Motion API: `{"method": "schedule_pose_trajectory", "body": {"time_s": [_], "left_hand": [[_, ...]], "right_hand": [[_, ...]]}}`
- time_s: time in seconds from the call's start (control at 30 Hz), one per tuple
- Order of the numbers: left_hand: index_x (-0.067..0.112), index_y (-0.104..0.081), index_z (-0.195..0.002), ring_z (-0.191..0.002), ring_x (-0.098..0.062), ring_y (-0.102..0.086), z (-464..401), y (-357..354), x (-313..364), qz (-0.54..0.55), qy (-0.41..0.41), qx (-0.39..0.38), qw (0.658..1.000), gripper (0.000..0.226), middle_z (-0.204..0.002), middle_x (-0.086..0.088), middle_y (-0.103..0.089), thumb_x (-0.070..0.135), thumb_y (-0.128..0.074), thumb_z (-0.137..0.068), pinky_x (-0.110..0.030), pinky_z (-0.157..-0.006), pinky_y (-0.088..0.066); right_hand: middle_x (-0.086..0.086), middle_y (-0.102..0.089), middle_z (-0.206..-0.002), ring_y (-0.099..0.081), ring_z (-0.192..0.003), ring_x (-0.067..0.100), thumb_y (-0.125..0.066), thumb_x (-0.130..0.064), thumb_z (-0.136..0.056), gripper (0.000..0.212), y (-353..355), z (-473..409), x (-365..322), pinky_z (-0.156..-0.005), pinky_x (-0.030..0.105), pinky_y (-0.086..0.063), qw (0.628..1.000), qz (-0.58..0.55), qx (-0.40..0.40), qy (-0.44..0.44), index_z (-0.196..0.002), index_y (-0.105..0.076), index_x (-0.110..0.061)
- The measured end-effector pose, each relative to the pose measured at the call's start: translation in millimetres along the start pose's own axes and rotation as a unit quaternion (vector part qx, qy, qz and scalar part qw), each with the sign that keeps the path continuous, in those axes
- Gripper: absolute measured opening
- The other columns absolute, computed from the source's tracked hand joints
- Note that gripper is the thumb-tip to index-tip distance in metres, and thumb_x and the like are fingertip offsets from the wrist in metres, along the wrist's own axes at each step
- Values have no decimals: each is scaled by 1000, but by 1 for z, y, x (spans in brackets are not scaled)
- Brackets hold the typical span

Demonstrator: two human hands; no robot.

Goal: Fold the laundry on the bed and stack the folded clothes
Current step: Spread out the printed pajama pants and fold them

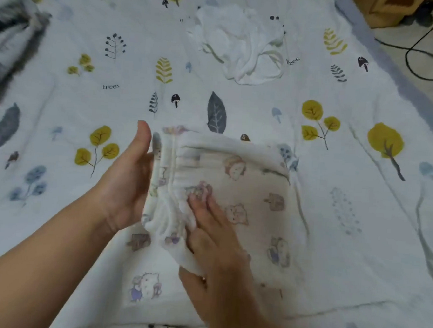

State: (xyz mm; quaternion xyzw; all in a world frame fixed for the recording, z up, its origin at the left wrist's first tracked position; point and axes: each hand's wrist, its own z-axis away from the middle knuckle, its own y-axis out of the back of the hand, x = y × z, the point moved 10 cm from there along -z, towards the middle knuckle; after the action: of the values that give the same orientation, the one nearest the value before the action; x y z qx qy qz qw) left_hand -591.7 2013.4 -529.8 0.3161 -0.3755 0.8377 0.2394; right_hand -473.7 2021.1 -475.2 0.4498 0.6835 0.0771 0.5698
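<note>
Folded cartoon-print garment (246, 190) lies rectangular, waistband gathered.

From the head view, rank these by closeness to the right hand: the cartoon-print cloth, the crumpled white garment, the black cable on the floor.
1. Cartoon-print cloth: under the right hand, touching it.
2. Crumpled white garment: farther up the bed.
3. Black cable: on the floor, far right.

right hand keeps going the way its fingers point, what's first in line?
The right hand lies flat on the cartoon-print cloth, fingers aimed up-left toward its bunched fold. That fold comes first, the left hand behind it; depth is unclear.
</note>
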Motion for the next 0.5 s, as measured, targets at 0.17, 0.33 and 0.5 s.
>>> {"method": "schedule_pose_trajectory", "body": {"time_s": [0.17,0.33,0.5], "left_hand": [[19,-65,-114,-99,-24,-67,18,68,-8,-145,-32,116,982,79,-113,-7,-68,70,-72,-54,-35,-77,-56],[16,-58,-106,-86,-20,-63,36,148,-27,-261,-30,369,892,39,-107,-10,-66,23,-79,-73,-34,-69,-51],[2,-36,-137,-120,-36,-45,49,138,-4,-522,-101,465,708,59,-138,-21,-37,15,-60,-85,-44,-96,-37]], "right_hand": [[11,-56,-132,-43,-129,34,-79,-24,-54,31,-80,25,3,-93,47,-49,974,96,-203,22,-83,-69,-14],[-1,-6,-159,9,-145,19,-54,-39,-88,48,-122,50,14,-118,43,3,925,94,-367,-22,-130,-47,-17],[18,-51,-136,-46,-126,39,-74,-23,-72,46,-52,22,48,-96,60,-39,961,228,-105,-117,-115,-65,-10]]}}
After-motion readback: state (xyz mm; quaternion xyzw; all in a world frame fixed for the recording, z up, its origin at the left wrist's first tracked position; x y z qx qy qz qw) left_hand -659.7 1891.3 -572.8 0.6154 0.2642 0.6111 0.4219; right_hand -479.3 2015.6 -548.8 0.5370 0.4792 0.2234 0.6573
